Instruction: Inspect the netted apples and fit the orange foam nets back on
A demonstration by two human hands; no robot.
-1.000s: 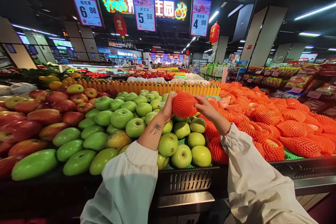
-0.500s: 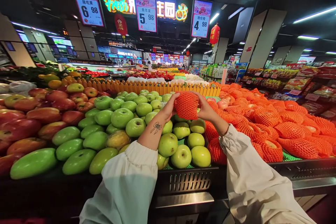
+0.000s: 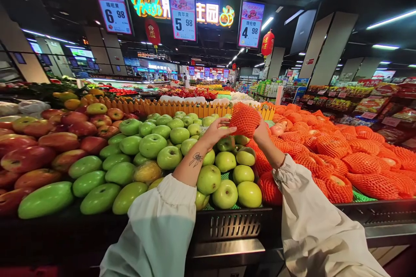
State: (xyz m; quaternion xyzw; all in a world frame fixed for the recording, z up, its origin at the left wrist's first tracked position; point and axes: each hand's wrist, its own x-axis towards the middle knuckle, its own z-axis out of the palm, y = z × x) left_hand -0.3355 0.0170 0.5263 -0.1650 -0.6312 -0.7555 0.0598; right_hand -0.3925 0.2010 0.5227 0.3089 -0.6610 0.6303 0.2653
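The left hand [image 3: 217, 130] is open, palm up, fingers spread, its fingertips just beside the lower left edge of a fruit in orange foam netting [image 3: 245, 119]; the right hand [image 3: 261, 133] is closed on that fruit from below and holds it up above the display. Under the hands, from left to right, lie red apples [image 3: 29, 158], then green apples [image 3: 151, 145], then a heap of netted oranges [image 3: 344, 158], with a yellow picket divider [image 3: 169, 108] along the far edge.
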